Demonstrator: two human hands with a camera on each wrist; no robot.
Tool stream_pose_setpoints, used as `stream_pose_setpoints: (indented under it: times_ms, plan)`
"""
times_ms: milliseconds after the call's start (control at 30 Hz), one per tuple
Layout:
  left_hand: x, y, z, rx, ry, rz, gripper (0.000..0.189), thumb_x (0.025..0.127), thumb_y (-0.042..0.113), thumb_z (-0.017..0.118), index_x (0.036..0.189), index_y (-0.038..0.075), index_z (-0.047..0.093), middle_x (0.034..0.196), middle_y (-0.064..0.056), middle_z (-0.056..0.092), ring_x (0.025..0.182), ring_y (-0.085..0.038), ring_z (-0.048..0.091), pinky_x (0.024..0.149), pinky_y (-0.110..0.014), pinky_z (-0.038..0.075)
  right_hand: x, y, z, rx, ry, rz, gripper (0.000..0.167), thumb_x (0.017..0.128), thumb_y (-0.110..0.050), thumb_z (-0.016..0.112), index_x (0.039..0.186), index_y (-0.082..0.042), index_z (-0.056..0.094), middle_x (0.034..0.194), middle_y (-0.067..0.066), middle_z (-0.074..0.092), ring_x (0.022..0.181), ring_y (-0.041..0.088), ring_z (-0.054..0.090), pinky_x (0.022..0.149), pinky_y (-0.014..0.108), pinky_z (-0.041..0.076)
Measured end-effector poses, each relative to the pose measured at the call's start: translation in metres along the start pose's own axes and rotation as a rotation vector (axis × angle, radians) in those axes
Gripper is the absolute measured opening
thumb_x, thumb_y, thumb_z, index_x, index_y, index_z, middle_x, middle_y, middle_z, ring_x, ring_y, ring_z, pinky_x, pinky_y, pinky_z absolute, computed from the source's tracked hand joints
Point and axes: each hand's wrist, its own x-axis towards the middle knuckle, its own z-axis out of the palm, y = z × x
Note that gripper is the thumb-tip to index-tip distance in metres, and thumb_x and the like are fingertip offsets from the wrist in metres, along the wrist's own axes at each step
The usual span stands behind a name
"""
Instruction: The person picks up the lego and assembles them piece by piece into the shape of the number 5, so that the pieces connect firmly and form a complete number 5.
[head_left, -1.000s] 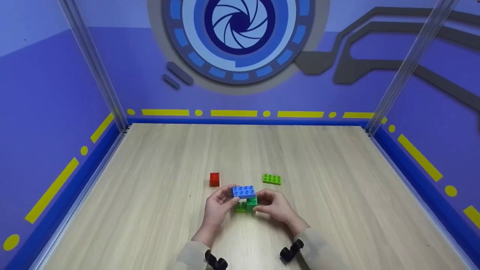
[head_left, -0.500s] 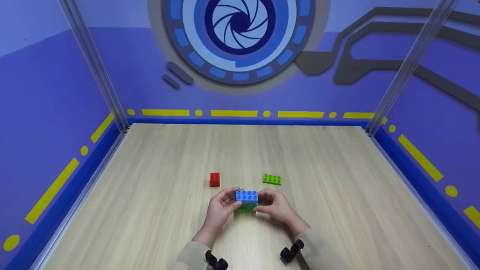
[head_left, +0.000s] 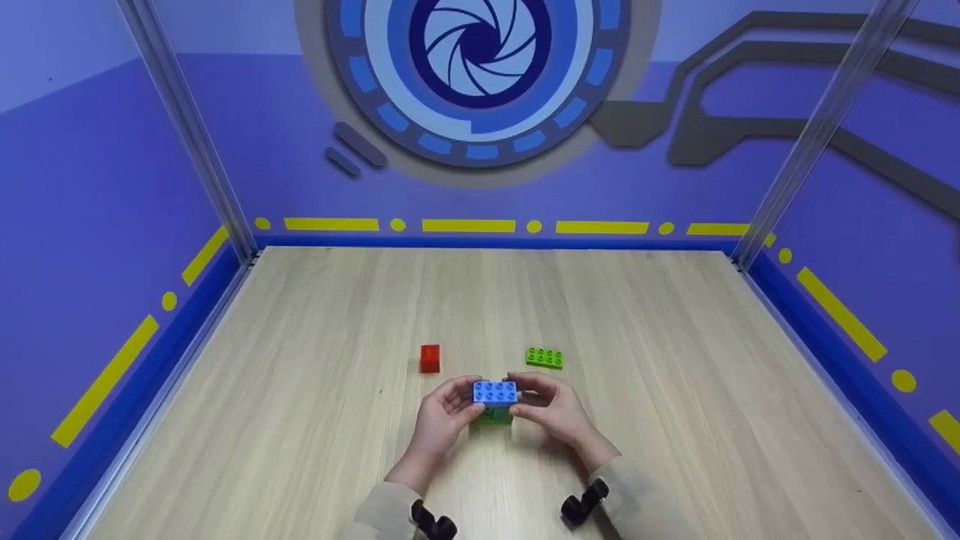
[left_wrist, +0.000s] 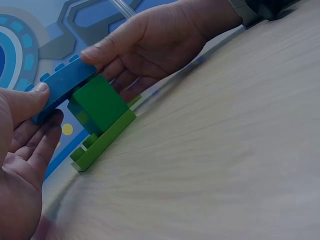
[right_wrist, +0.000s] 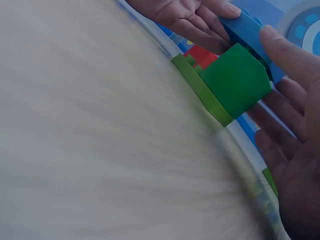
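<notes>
A blue toy building brick (head_left: pixel 495 394) with two rows of studs lies over a dark green brick (left_wrist: pixel 100 102). My left hand (head_left: pixel 439 416) pinches its left end between thumb and fingers. At the opposite end, my right hand (head_left: pixel 555 412) pinches it too, thumb on the near side. The dark green brick sits on one end of a light green flat brick (right_wrist: pixel 200 92), whose other studs show bare in both wrist views. In the left wrist view the blue brick (left_wrist: pixel 65 85) slants slightly away from the green one, a narrow gap showing beneath it.
A red brick (head_left: pixel 430 358) stands on the wooden table (head_left: pixel 337 315) beyond my left hand. Another light green brick (head_left: pixel 544 358), studs up, lies beyond my right hand. Blue-violet panels (head_left: pixel 300 187) wall the table at the back and sides.
My left hand has brought the blue brick right and slightly nearer, over the dark green brick. My right hand has shifted from the dark green brick up to the blue brick's right end.
</notes>
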Motion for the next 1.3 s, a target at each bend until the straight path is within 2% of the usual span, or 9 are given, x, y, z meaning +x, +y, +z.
stream_pose_setpoints:
  times_ms: [200, 367, 700, 933, 1100, 1300]
  plan:
    - [-0.0008, 0.0007, 0.0006, 0.020, -0.009, -0.008, 0.043, 0.094, 0.002, 0.072, 0.135, -0.002, 0.061, 0.138, -0.021, 0.065, 0.128, -0.029, 0.064, 0.108, -0.029, 0.053, -0.0011, -0.0034, 0.0012, -0.001, 0.035, -0.018, 0.046, 0.086, -0.004, 0.081, 0.129, 0.007, 0.066, 0.130, 0.028, 0.068, 0.114, 0.001, 0.066, 0.108, 0.042, 0.054]
    - [0.0001, 0.0008, 0.0014, 0.008, -0.003, -0.020, 0.044, 0.093, 0.002, 0.073, 0.135, -0.003, 0.061, 0.138, -0.022, 0.065, 0.126, -0.026, 0.064, 0.107, -0.027, 0.054, -0.0007, -0.0032, 0.0007, -0.029, 0.038, -0.013, 0.043, 0.086, -0.004, 0.081, 0.126, 0.006, 0.068, 0.127, 0.026, 0.070, 0.112, 0.003, 0.067, 0.109, 0.043, 0.053]
    - [0.0004, 0.0020, 0.0025, 0.009, 0.007, -0.036, 0.042, 0.095, 0.003, 0.071, 0.136, -0.001, 0.062, 0.139, -0.021, 0.064, 0.128, -0.027, 0.063, 0.109, -0.028, 0.053, 0.0002, -0.0044, 0.0018, -0.033, 0.048, 0.007, 0.042, 0.086, -0.005, 0.081, 0.125, 0.006, 0.069, 0.124, 0.026, 0.071, 0.108, 0.002, 0.068, 0.105, 0.027, 0.055]
    - [0.0003, 0.0019, 0.0028, 0.007, 0.014, -0.042, 0.042, 0.095, 0.004, 0.071, 0.136, -0.001, 0.062, 0.140, -0.021, 0.064, 0.129, -0.028, 0.062, 0.109, -0.029, 0.053, 0.0007, -0.0030, 0.0010, -0.044, 0.040, 0.009, 0.041, 0.087, -0.007, 0.081, 0.125, 0.005, 0.070, 0.124, 0.025, 0.072, 0.108, 0.002, 0.069, 0.103, 0.029, 0.056]
    - [0.0002, 0.0022, 0.0031, 0.013, 0.021, -0.052, 0.041, 0.095, 0.007, 0.072, 0.135, -0.001, 0.063, 0.139, -0.020, 0.065, 0.129, -0.027, 0.063, 0.108, -0.027, 0.053, 0.0008, -0.0037, 0.0009, -0.053, 0.041, 0.009, 0.039, 0.088, -0.009, 0.080, 0.124, 0.004, 0.071, 0.122, 0.024, 0.073, 0.105, 0.002, 0.069, 0.097, 0.023, 0.057]
    - [-0.0006, 0.0025, 0.0028, 0.023, 0.014, -0.026, 0.042, 0.095, 0.005, 0.072, 0.134, -0.004, 0.061, 0.137, -0.023, 0.065, 0.126, -0.029, 0.064, 0.105, -0.025, 0.055, 0.0009, -0.0026, 0.0018, -0.051, 0.036, -0.018, 0.039, 0.088, -0.007, 0.080, 0.123, 0.008, 0.070, 0.120, 0.028, 0.072, 0.103, 0.001, 0.069, 0.096, 0.025, 0.058]
